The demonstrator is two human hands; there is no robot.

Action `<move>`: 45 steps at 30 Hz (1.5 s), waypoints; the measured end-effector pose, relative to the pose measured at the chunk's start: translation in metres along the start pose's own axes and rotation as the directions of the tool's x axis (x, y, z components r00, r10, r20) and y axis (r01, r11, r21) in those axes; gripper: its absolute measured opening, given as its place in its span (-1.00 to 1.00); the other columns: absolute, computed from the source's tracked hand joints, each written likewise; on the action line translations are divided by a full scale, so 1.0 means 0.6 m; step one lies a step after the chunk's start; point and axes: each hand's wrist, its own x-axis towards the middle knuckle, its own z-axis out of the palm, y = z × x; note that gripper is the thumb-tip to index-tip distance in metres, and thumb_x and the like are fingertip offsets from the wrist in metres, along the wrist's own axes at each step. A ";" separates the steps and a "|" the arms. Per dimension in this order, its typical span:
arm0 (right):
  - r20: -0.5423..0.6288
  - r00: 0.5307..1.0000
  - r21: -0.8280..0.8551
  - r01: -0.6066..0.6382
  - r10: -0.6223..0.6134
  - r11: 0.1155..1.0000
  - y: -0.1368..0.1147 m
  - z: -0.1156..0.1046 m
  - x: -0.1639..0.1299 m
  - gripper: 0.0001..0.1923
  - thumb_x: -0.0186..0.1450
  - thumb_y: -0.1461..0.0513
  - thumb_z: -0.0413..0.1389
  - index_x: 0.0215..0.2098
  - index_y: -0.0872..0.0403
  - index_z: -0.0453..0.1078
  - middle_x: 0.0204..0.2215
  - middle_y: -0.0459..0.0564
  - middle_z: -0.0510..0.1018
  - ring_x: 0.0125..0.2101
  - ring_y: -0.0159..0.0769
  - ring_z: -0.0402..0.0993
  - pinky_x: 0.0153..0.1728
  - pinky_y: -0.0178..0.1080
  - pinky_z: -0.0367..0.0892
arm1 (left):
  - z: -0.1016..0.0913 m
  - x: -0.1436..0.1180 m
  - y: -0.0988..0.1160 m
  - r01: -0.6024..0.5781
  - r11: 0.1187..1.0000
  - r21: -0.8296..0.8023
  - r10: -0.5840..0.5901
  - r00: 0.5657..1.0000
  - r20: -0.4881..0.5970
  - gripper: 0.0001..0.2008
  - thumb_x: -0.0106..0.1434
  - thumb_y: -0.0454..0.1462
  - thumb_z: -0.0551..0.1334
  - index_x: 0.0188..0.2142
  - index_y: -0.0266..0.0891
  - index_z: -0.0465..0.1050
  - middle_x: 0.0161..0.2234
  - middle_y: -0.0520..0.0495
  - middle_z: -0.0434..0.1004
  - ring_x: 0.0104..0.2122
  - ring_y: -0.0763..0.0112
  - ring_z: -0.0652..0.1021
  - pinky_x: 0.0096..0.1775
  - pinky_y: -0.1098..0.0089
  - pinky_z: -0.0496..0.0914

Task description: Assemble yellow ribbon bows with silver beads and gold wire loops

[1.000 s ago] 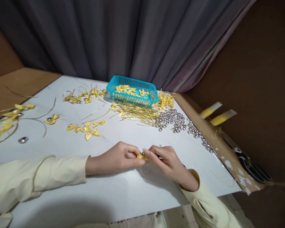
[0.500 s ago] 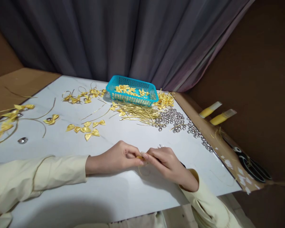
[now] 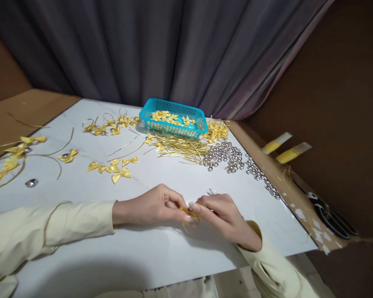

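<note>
A turquoise basket [image 3: 170,129] stands at the far side of the white counter [image 3: 164,174], in front of a dark pleated curtain [image 3: 136,49], with loose yellow bows [image 3: 163,116] inside it. More bows are heaped [image 3: 216,130] against its right end. Along its near side lies a bundle of gold ties [image 3: 185,148], which runs into a spread of silver gems [image 3: 225,154] trailing down the counter's right edge. Beyond that edge, on a brown surface, are two yellow tubes [image 3: 275,144] with clear caps, black-handled scissors [image 3: 332,216] and white scraps [image 3: 317,234]. To the basket's left sit bows with looped ties [image 3: 124,120]; nearer, a cluster of plain bows [image 3: 112,169]. At far left, finished-looking bows on long gold ties [image 3: 17,151] lie near a single heart-shaped gem [image 3: 31,182].

The small yellow bow [image 3: 194,215] being worked is between the fingertips of both hands, over the near middle of the counter, mostly hidden by the fingers. The left hand [image 3: 157,207] comes in from the side, forearm almost level, its grip pinching the bow between thumb and bent forefinger. The right hand [image 3: 226,215] angles in from the lower right, fingers curled, its grip pressing thumb and forefinger onto the bow's other side. Thin metal tips [image 3: 211,192] show just beyond its knuckles; what they belong to is hidden.
</note>
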 end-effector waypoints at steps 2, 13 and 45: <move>-0.008 0.981 0.249 -0.188 0.196 0.950 0.001 0.002 0.006 -0.60 0.34 0.15 0.00 -0.63 0.11 0.15 -0.72 -0.20 0.15 -0.68 -0.54 0.01 -0.64 -0.39 -0.04 | 0.001 -0.002 0.001 -0.001 1.000 0.010 0.000 1.000 0.012 -0.82 0.09 -0.24 0.31 -0.40 -0.37 0.55 -0.37 -0.13 0.61 -0.37 0.38 0.55 -0.32 0.46 0.37; -0.070 0.895 0.632 -0.302 0.441 0.714 0.009 -0.006 0.011 -0.57 0.23 0.08 0.15 -0.65 0.11 0.13 -0.74 -0.27 0.01 -0.71 -0.59 -0.18 -0.69 -0.40 -0.22 | 0.007 -0.006 0.004 0.036 0.992 0.122 -0.034 0.999 -0.019 -0.80 0.08 -0.21 0.32 -0.46 -0.37 0.54 -0.47 -0.11 0.58 -0.50 0.47 0.47 -0.47 0.51 0.27; -0.494 0.684 0.717 -0.029 0.537 0.696 0.053 -0.181 0.023 -0.67 0.18 0.15 0.19 -0.65 0.09 0.24 -0.67 -0.17 0.25 -0.56 -0.51 0.33 -0.55 -0.42 0.29 | 0.002 -0.005 -0.012 0.106 0.970 0.221 -0.109 0.994 0.002 -0.69 0.07 -0.12 0.32 -0.41 -0.39 0.54 -0.41 -0.20 0.63 -0.43 0.36 0.56 -0.46 0.50 0.33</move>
